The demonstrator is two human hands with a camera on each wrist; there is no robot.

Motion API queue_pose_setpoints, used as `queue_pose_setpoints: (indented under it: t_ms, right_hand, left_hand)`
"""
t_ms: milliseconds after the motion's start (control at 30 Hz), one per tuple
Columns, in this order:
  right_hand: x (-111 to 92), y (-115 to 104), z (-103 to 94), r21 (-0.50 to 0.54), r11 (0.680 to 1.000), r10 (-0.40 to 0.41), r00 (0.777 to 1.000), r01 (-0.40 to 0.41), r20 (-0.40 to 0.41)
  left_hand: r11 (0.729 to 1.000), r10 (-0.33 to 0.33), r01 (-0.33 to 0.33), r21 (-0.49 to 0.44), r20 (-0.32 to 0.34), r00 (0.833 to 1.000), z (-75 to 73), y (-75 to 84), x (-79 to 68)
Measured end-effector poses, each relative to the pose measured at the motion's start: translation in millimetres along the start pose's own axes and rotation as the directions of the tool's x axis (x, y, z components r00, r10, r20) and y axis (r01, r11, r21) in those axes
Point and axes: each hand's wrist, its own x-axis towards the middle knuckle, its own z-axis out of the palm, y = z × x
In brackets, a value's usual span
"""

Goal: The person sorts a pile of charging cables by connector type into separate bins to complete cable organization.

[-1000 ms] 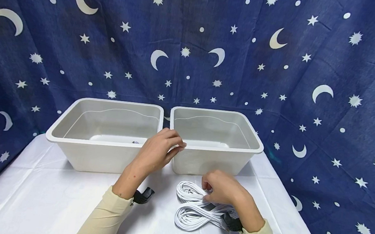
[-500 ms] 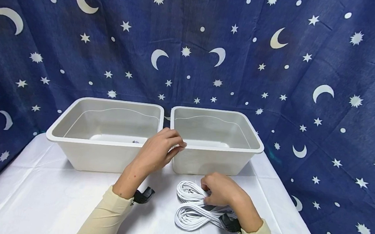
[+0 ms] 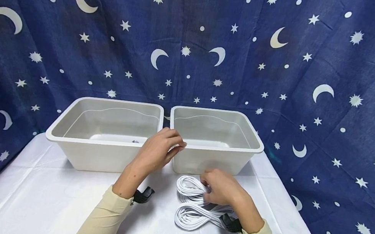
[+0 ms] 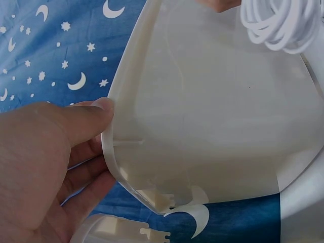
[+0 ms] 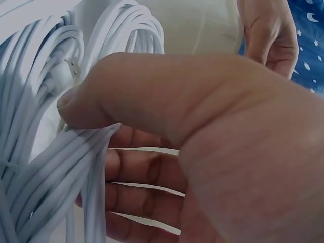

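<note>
Bins (image 3: 200, 161) stand between the white cables (image 3: 191, 218) and starry curtain (image 3: 185, 16).

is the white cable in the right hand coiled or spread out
Coiled: the white cable is gathered in a bundle of side-by-side loops, held by the right hand.

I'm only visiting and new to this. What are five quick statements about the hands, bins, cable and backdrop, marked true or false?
1. The left hand has its grip on the right bin. True.
2. The right hand holds white cable. True.
3. The cable is inside the right bin. False: it's outside, in front.
4. There's just one bin. False: a left bin stands beside it.
5. The backdrop is plain red. False: the curtain is blue with pale moons and stars.
</note>
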Motion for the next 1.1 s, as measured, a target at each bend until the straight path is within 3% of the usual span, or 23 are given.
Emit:
queue_pose_setpoints:
  t_ms: [667,1100]
  right_hand:
    - [-8,-2,-26.7,-0.095,0.995,-0.043,0.976,0.023,-0.214]
    - [-15,0,-43.5,-0.158,0.986,-0.113,0.920,0.057,-0.375]
  left_hand:
    - [1.000,-0.001,0.001,0.000,-0.001,1.000,0.8,-1.5,-0.1]
    - [1.000,0.005,-0.005,0.009,-0.007,1.000,2.9,-2.3,0.1]
